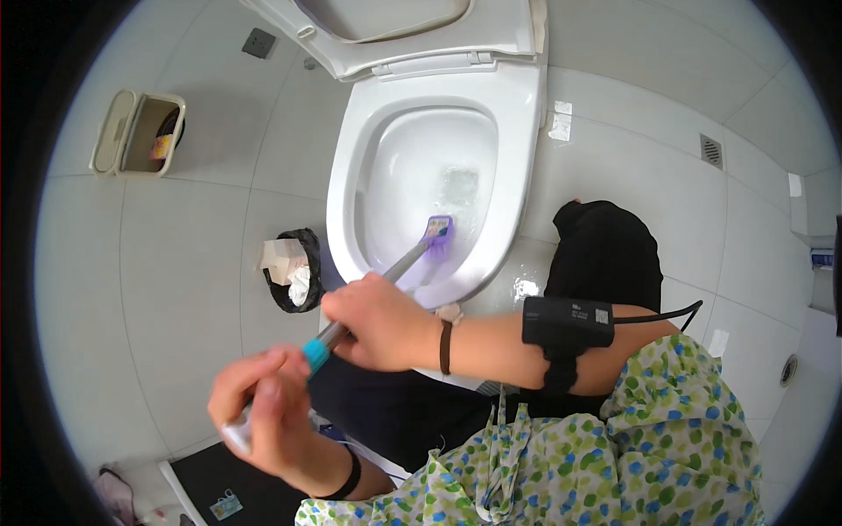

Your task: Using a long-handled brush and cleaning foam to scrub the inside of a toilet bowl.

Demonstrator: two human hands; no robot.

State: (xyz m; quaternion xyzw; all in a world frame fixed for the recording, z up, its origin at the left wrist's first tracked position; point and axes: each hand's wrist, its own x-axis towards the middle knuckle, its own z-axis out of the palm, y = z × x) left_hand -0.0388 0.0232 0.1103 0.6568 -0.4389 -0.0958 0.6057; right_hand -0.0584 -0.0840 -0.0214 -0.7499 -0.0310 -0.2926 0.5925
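Note:
A long-handled toilet brush slants down into the white toilet bowl. Its purple head rests low against the near inner side of the bowl, close to the water. My right hand is wrapped around the grey shaft, just outside the near rim. Lower and to the left, my left hand holds the white end of the handle, below a turquoise collar. My left fingers are slightly blurred.
The toilet seat and lid are raised. Left of the toilet stands a small bin with a black bag, holding a carton and tissue. A beige lidded box is open farther left. Floor drains lie at right, and a dark mat at lower left.

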